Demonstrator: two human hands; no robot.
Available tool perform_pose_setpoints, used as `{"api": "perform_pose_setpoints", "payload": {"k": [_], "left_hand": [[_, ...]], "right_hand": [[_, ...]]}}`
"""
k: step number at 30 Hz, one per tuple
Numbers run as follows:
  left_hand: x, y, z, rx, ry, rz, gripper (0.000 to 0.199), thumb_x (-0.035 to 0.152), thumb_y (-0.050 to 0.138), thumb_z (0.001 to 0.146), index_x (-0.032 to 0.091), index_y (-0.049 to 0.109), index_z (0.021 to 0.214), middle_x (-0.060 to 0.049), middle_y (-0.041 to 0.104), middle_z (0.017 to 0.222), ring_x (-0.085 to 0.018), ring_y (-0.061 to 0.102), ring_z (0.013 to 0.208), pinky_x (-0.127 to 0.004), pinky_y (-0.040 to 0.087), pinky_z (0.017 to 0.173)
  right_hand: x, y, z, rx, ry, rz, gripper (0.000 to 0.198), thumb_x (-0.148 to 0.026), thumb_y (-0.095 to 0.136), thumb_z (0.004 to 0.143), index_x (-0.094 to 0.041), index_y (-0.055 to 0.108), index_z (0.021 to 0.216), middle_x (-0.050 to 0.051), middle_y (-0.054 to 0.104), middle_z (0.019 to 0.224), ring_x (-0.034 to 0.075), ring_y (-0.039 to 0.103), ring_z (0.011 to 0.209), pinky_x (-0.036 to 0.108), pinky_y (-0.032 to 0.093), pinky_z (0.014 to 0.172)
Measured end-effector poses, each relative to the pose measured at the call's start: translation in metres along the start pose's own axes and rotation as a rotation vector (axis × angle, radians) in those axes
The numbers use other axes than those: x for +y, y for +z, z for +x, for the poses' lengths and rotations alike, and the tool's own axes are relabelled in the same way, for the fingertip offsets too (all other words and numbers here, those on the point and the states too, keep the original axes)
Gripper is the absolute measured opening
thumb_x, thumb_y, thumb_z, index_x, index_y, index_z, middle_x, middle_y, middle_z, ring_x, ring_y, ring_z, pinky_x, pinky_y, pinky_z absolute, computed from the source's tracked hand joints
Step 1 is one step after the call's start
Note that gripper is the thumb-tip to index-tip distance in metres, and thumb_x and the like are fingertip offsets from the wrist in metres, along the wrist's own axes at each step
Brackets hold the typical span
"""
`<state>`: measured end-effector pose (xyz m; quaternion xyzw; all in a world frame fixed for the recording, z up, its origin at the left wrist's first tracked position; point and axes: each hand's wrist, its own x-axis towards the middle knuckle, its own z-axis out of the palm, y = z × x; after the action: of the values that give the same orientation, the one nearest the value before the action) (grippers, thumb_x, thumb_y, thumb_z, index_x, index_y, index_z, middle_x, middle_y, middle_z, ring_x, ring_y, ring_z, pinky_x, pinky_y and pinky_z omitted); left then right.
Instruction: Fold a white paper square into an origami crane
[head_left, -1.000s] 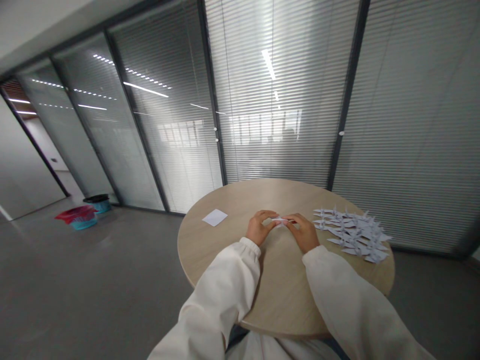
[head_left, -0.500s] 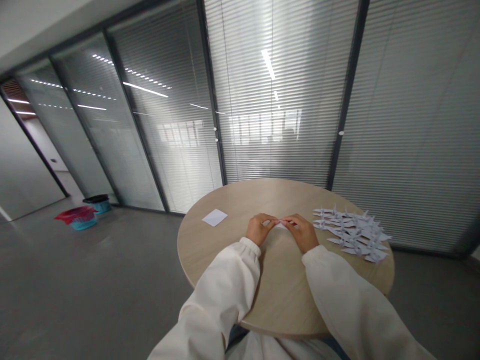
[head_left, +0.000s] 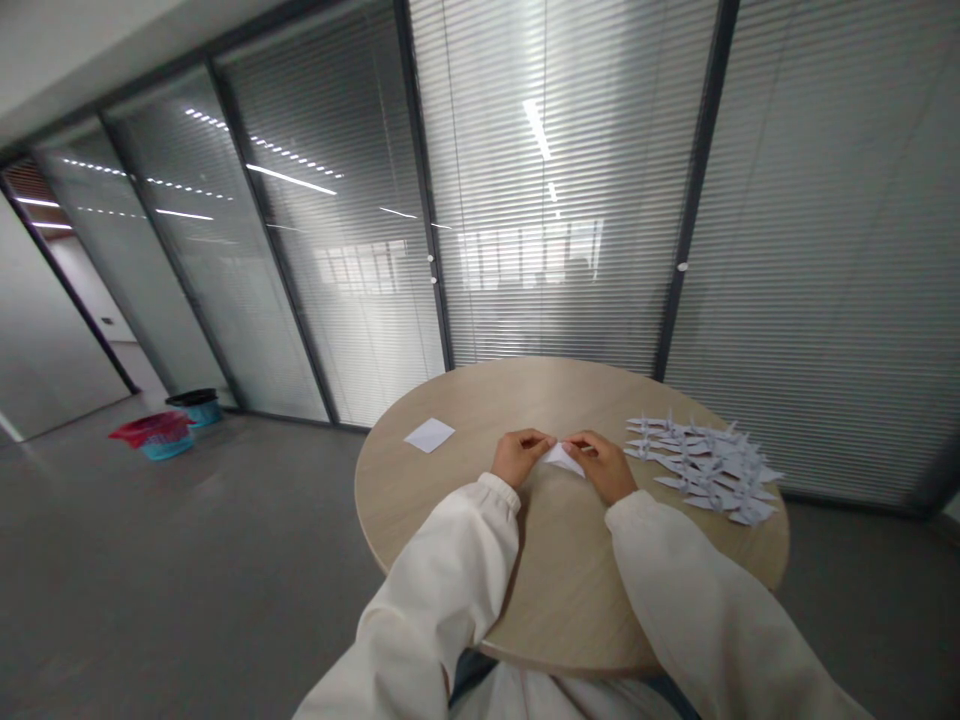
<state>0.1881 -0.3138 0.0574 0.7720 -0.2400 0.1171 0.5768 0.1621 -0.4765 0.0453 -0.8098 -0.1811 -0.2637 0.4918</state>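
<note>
A small folded piece of white paper (head_left: 562,459) lies between my hands near the middle of the round table. My left hand (head_left: 519,455) pinches its upper left edge with thumb and fingers. On the other side, my right hand (head_left: 602,464) pinches the paper close to the same top edge. The fingertips of both hands nearly meet there and cover part of the folds. Several folded white paper cranes (head_left: 705,465) stand in rows to the right of my right hand. To the left rests a flat stack or sheet of white square paper (head_left: 430,435).
The round wooden table (head_left: 570,590) has its near edge against my lap. Behind it stands a glass partition with blinds (head_left: 555,300). On the floor at the left are a bin with a red liner (head_left: 154,435) and a bin with a black liner (head_left: 196,405).
More of the folded paper now shows below my fingertips, as a pale triangular shape. My hands have shifted only slightly; the cranes and the square paper have not moved.
</note>
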Motion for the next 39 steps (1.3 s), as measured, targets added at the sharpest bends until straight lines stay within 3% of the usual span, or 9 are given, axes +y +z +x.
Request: {"api": "perform_pose_setpoints", "payload": {"k": [5,9,12,15,27,34,39], "left_hand": [[-0.002,-0.001,0.0,-0.042,-0.035,-0.042,0.038,0.048,0.056,0.066,0.012,0.067,0.071,-0.003,0.064,0.068,-0.013,0.055,0.064,-0.022,0.043,0.059],[0.0,0.0,0.001,-0.111,-0.149,-0.227,0.046,0.053,0.05,0.069,0.011,0.065,0.08,-0.005,0.064,0.076,-0.014,0.057,0.07,-0.024,0.046,0.06],[0.002,0.002,0.0,-0.163,-0.175,-0.32,0.046,0.047,0.064,0.06,0.012,0.063,0.09,-0.008,0.064,0.084,-0.015,0.058,0.073,-0.025,0.048,0.061],[0.001,0.003,-0.001,-0.177,-0.174,-0.315,0.047,0.04,0.071,0.053,0.01,0.063,0.088,-0.009,0.065,0.08,-0.014,0.059,0.066,-0.026,0.049,0.062],[0.003,0.003,-0.004,-0.213,-0.174,-0.241,0.04,0.038,0.068,0.058,0.008,0.064,0.084,-0.006,0.065,0.065,-0.012,0.058,0.056,-0.023,0.048,0.058],[0.0,0.002,-0.001,-0.122,-0.177,-0.287,0.038,0.038,0.068,0.058,0.009,0.064,0.082,-0.006,0.064,0.066,-0.013,0.058,0.059,-0.024,0.048,0.06],[-0.001,0.003,0.0,-0.101,-0.163,-0.248,0.041,0.038,0.068,0.058,0.009,0.063,0.086,-0.008,0.064,0.074,-0.013,0.057,0.062,-0.023,0.047,0.058]], "right_hand": [[0.003,-0.001,0.001,0.022,0.017,0.006,0.026,-0.041,0.049,0.075,-0.019,0.063,0.078,0.004,0.064,0.08,0.017,0.058,0.071,0.029,0.045,0.066],[0.008,-0.005,0.003,0.077,0.087,0.026,0.025,-0.04,0.051,0.073,-0.018,0.062,0.077,0.004,0.065,0.077,0.018,0.058,0.071,0.03,0.044,0.068],[0.01,-0.006,0.004,0.106,0.118,0.037,0.025,-0.04,0.051,0.073,-0.018,0.062,0.076,0.003,0.064,0.075,0.018,0.058,0.071,0.03,0.044,0.067],[0.009,-0.006,0.004,0.116,0.13,0.039,0.024,-0.039,0.05,0.073,-0.018,0.062,0.076,0.004,0.064,0.075,0.018,0.058,0.072,0.03,0.044,0.068],[0.011,-0.006,0.005,0.07,0.116,0.032,0.027,-0.04,0.053,0.071,-0.016,0.064,0.074,0.005,0.066,0.073,0.018,0.058,0.068,0.028,0.043,0.064],[0.015,-0.006,0.005,0.057,0.173,0.151,0.032,-0.044,0.055,0.069,-0.016,0.065,0.081,0.005,0.067,0.079,0.019,0.059,0.073,0.029,0.044,0.068],[0.016,-0.007,0.004,0.047,0.144,0.079,0.029,-0.043,0.054,0.07,-0.017,0.066,0.075,0.004,0.067,0.074,0.019,0.059,0.069,0.028,0.043,0.065]]}}
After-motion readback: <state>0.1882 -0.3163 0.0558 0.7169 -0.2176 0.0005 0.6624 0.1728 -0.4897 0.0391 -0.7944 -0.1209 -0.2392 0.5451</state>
